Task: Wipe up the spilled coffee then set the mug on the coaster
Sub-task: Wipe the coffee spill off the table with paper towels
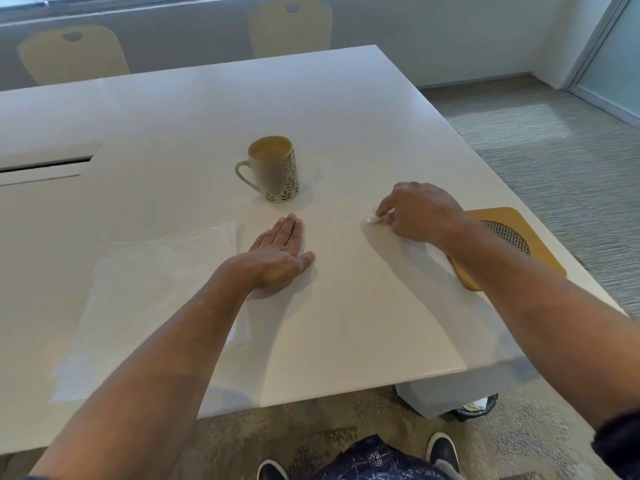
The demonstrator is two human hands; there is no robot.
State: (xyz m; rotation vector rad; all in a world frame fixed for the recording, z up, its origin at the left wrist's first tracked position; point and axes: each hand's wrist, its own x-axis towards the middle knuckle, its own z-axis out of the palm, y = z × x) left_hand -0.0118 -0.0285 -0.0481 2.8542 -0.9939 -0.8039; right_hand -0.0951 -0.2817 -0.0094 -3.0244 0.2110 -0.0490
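Note:
A cream mug (273, 169) with a leaf pattern stands upright on the white table (194, 109), full of milky coffee, handle to the left. My left hand (280, 252) lies flat on the table just in front of the mug, fingers together, holding nothing. My right hand (419, 213) presses a small crumpled white tissue (375, 219) onto the table to the right of the mug. A faint wet patch (384, 232) shows beside it. The tan coaster (509, 244) with a dark mesh centre lies near the right edge, partly under my right forearm.
Thin white paper sheets (156, 292) lie on the table to the left of my left hand. Two pale chairs (72, 53) stand behind the far edge. A recessed slot (45, 166) is at the left. A bin (474, 407) sits under the near right corner.

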